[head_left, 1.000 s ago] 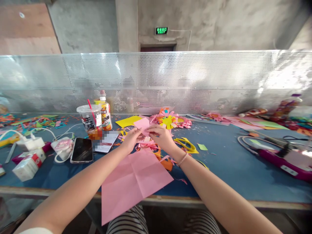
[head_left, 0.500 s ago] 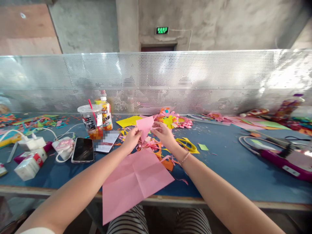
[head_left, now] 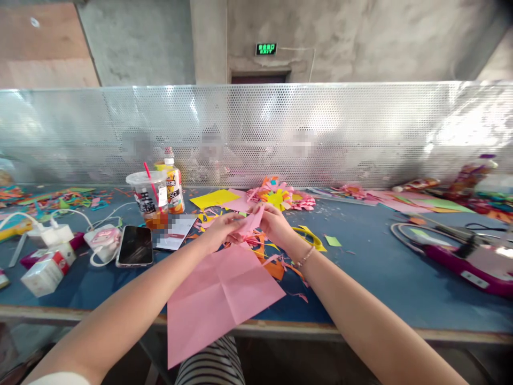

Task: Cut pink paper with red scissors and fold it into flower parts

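Left hand (head_left: 218, 229): fingers pinch the small pink paper (head_left: 249, 222), held just above the scraps at table centre.
Right hand (head_left: 276, 224): grips the same piece's other side.
Wall sign (head_left: 265, 49): green, reads "EXIT".
Cup (head_left: 147, 199): black characters, unreadable.
Pink sheet (head_left: 218, 297): creased, overhangs the blue table (head_left: 380, 272) edge.

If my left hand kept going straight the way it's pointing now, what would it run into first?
Your left hand points up and right across the table. It already pinches the small pink paper; right behind that is your right hand, then probably the paper flowers, though depth is unclear.
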`<state>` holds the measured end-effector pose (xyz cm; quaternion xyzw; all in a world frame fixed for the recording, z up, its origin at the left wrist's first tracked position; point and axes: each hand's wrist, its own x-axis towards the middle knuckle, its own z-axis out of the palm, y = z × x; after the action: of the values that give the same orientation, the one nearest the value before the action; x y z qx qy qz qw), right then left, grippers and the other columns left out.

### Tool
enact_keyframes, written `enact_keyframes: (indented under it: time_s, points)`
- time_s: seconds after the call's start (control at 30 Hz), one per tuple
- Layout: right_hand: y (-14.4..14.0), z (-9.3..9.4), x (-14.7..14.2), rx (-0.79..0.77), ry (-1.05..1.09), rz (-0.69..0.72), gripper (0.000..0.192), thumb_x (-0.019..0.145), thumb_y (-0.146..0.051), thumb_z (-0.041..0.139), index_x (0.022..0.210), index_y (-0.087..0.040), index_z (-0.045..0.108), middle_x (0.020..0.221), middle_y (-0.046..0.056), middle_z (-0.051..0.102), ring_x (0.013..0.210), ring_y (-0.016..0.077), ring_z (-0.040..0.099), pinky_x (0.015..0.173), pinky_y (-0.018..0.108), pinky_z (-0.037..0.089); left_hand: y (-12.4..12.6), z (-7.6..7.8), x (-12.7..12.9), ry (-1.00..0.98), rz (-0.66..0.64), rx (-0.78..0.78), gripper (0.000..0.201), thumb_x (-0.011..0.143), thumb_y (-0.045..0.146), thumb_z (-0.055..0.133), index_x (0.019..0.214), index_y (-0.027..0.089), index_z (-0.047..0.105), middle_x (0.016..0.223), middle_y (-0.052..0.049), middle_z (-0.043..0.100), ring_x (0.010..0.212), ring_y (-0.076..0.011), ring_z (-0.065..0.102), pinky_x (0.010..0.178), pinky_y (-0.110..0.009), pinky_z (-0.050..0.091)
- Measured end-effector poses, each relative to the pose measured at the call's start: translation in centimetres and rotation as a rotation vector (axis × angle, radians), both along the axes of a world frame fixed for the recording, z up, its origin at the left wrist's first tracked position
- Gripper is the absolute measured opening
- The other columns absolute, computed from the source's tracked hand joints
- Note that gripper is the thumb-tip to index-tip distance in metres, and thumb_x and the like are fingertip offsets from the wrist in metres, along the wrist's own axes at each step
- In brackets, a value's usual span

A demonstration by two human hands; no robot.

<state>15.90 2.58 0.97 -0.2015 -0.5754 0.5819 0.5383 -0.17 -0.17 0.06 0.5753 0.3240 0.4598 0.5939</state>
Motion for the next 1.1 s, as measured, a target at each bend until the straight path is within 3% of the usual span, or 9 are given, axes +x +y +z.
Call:
enact_keyframes:
  time_s: [0.1,0.17,0.27,0.33,0.4,0.47,0.77,0.97,1.1]
  points:
    - [0.0,0.0,-0.1,0.066,-0.16,-0.034,0.006,0.065,-0.019,0.049,0.071,-0.017,0.05,0.074,0.0,0.055,0.06,0.0085,0.05,0.056,0.022,0.041,0.1,-0.4,0.1,0.038,0.017,0.021,0.035,0.058,0.032,0.069,0.086,0.014,0.057,0.068,-0.001,0.057,0.053,-0.009,0.054,0.05,-0.022,0.045]
    - [0.4,0.1,0.3,0.187,-0.384,-0.148,0.016,0.068,-0.019,0.045,0.082,-0.017,0.051,0.078,0.002,0.056,0.064,0.0109,0.052,0.06,0.025,0.043,0.4,-0.6,0.1,0.007,0.047,0.001,0.03,0.057,0.029,0.07,0.078,0.013,0.057,0.071,-0.002,0.058,0.059,-0.0104,0.055,0.055,-0.024,0.047]
    - [0.9,0.3,1.9,0.498,-0.909,-0.502,0.024,0.068,-0.015,0.045,0.09,-0.012,0.052,0.093,0.01,0.056,0.083,0.0174,0.052,0.076,0.031,0.041,0.8,-0.7,-0.1,-0.06,0.117,0.028,0.024,0.057,0.023,0.068,0.074,0.012,0.055,0.072,-0.002,0.06,0.064,-0.0117,0.057,0.061,-0.026,0.048]
    - [1.1,0.5,3.1,0.573,-1.336,-0.646,0.026,0.068,-0.013,0.044,0.092,-0.007,0.053,0.098,0.018,0.054,0.092,0.0233,0.05,0.081,0.035,0.038,1.1,-0.6,-0.2,-0.099,0.18,0.056,0.023,0.06,0.021,0.066,0.078,0.014,0.054,0.074,-0.003,0.06,0.064,-0.0118,0.057,0.062,-0.026,0.048]
    - [1.0,0.5,3.9,0.483,-1.662,-0.574,0.033,0.066,-0.016,0.048,0.096,-0.004,0.054,0.101,0.021,0.054,0.095,0.0272,0.05,0.078,0.034,0.039,1.2,-0.6,-0.3,-0.105,0.225,0.052,0.023,0.065,0.023,0.061,0.084,0.016,0.051,0.076,-0.003,0.061,0.06,-0.0123,0.058,0.058,-0.028,0.049]
    - [0.8,0.5,4.2,0.358,-1.824,-0.446,0.04,0.065,-0.017,0.05,0.102,-0.003,0.053,0.101,0.022,0.055,0.094,0.027,0.052,0.074,0.031,0.041,1.3,-0.7,-0.3,-0.082,0.247,0.037,0.023,0.069,0.028,0.056,0.088,0.018,0.046,0.076,-0.004,0.061,0.052,-0.0119,0.056,0.05,-0.028,0.047]
    - [0.4,1.7,4.7,0.189,-1.897,-0.341,0.052,0.066,-0.03,0.053,0.111,-0.004,0.051,0.109,0.022,0.054,0.094,0.0273,0.055,0.069,0.03,0.043,0.7,0.3,-0.2,-0.094,0.374,0.045,0.014,0.072,0.023,0.05,0.08,0.018,0.039,0.07,-0.002,0.06,0.043,-0.0045,0.044,0.041,-0.017,0.035]
    - [1.5,1.6,6.8,0.114,-1.978,-0.273,0.05,0.054,-0.018,0.058,0.103,-0.009,0.057,0.103,0.017,0.059,0.085,0.025,0.059,0.06,0.027,0.043,1.2,-0.1,-0.6,-0.085,0.391,0.089,0.016,0.07,0.022,0.053,0.078,0.017,0.04,0.073,-0.003,0.06,0.043,-0.0026,0.042,0.04,-0.015,0.031]
    - [2.0,1.3,7.3,0.093,-2.001,-0.402,0.054,0.054,-0.025,0.059,0.104,-0.008,0.055,0.107,0.019,0.056,0.084,0.0259,0.059,0.056,0.028,0.043,1.5,-0.1,-0.7,-0.12,0.408,0.042,0.015,0.071,0.024,0.05,0.076,0.018,0.038,0.068,0.0,0.057,0.039,-0.0016,0.037,0.038,-0.014,0.026]
